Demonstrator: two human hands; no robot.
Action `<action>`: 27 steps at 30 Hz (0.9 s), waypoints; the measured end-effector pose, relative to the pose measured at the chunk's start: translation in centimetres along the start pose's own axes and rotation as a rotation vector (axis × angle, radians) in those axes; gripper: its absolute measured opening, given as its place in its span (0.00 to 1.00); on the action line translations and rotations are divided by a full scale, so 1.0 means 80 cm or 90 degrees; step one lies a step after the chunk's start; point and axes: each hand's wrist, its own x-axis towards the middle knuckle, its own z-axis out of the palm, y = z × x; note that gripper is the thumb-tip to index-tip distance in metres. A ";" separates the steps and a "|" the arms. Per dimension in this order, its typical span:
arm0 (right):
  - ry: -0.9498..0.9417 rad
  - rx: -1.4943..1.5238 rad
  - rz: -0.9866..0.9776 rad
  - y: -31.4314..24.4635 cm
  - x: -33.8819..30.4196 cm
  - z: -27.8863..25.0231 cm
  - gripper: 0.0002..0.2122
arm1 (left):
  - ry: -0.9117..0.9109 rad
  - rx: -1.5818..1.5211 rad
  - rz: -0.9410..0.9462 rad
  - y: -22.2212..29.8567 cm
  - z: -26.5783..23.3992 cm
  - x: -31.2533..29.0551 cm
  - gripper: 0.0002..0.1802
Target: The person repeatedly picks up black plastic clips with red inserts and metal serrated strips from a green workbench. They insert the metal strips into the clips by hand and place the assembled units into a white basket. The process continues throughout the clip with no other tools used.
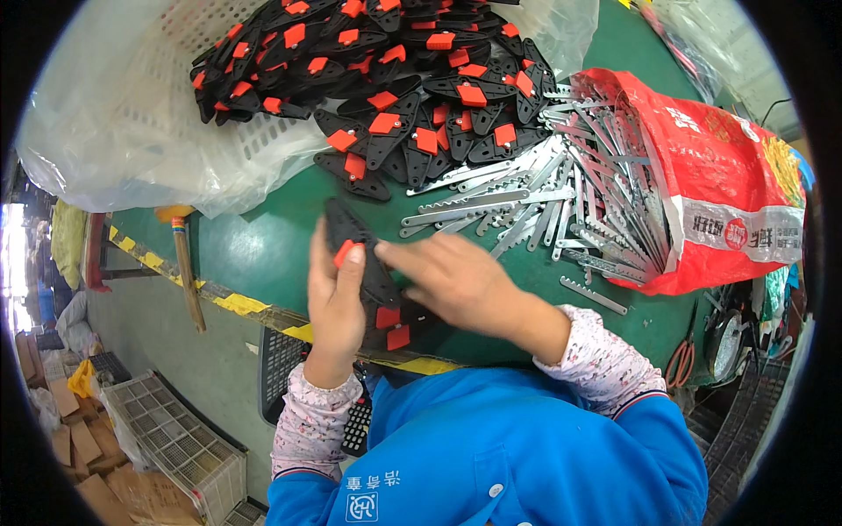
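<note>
While the left hand grips one elongated black plastic piece with a red block, over the green worktop, the right hand blurred beside it, grip unclear, one red plastic bag, one wooden-handled hammer, silver notched metal strips too many to count

A long black part with a red tab, held aslant.
From here I see it just nine o'clock of the scene's middle, gripped off any surface, its narrowing, blurred upper end toward eleven o'clock and its lower end toward five; the red tab, partly covered, sits toward its nine o'clock edge.
</note>
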 end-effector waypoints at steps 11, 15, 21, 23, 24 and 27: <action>-0.032 -0.282 0.075 0.093 -0.007 -0.013 0.07 | -0.162 0.686 0.291 0.006 -0.043 0.016 0.36; 0.133 0.043 0.241 0.079 -0.002 -0.014 0.08 | -0.192 0.751 0.286 -0.008 -0.053 0.005 0.40; 0.145 0.721 0.396 0.030 -0.008 -0.026 0.18 | -0.246 0.754 0.243 0.003 -0.046 -0.002 0.42; 0.163 0.728 0.368 0.019 -0.001 -0.019 0.17 | -0.269 0.734 0.254 0.003 -0.046 -0.002 0.42; 0.162 0.723 0.353 0.018 0.001 -0.016 0.17 | -0.282 0.714 0.255 0.004 -0.049 0.000 0.42; 0.138 0.695 0.310 0.021 0.000 -0.012 0.16 | -0.307 0.643 0.226 0.006 -0.043 -0.002 0.41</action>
